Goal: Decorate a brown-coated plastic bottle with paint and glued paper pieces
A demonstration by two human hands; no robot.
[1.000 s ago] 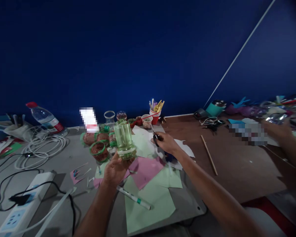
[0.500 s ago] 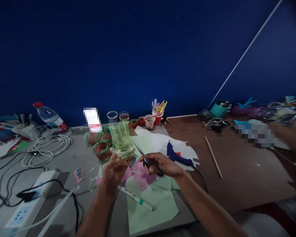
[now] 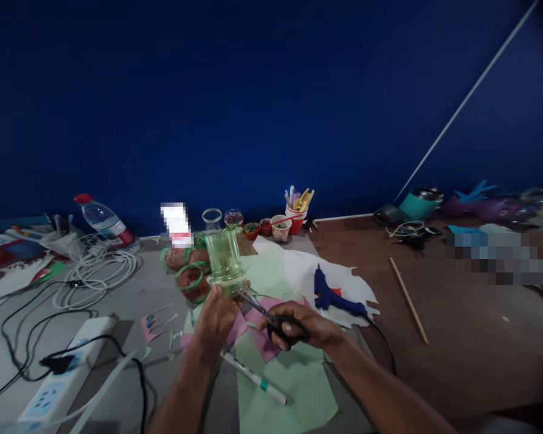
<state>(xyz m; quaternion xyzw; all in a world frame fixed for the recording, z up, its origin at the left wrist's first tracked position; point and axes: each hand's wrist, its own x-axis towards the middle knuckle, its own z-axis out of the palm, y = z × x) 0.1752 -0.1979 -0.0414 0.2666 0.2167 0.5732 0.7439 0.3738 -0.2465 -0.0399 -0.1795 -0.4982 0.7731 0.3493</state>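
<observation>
My left hand (image 3: 216,318) grips the lower end of a clear green plastic bottle piece (image 3: 224,260) and holds it upright above the table. My right hand (image 3: 298,327) is closed round the black handles of a pair of scissors (image 3: 263,311). The scissor blades point up and left and touch the bottom rim of the green bottle piece. Pink paper (image 3: 257,328) and pale green paper (image 3: 284,386) lie under both hands, with a white marker (image 3: 254,377) across the green sheet.
A blue glue gun (image 3: 330,296) lies on white paper to the right. Green-rimmed cut bottle pieces (image 3: 192,281), small cups (image 3: 281,228) and a water bottle (image 3: 103,222) stand behind. White cables (image 3: 95,270) and a power strip (image 3: 58,380) fill the left. A wooden stick (image 3: 408,299) lies right.
My right hand has come back from the far side of the papers with the scissors and brought the blades to the bottle's bottom rim. The left hand kept hold of the bottle.
</observation>
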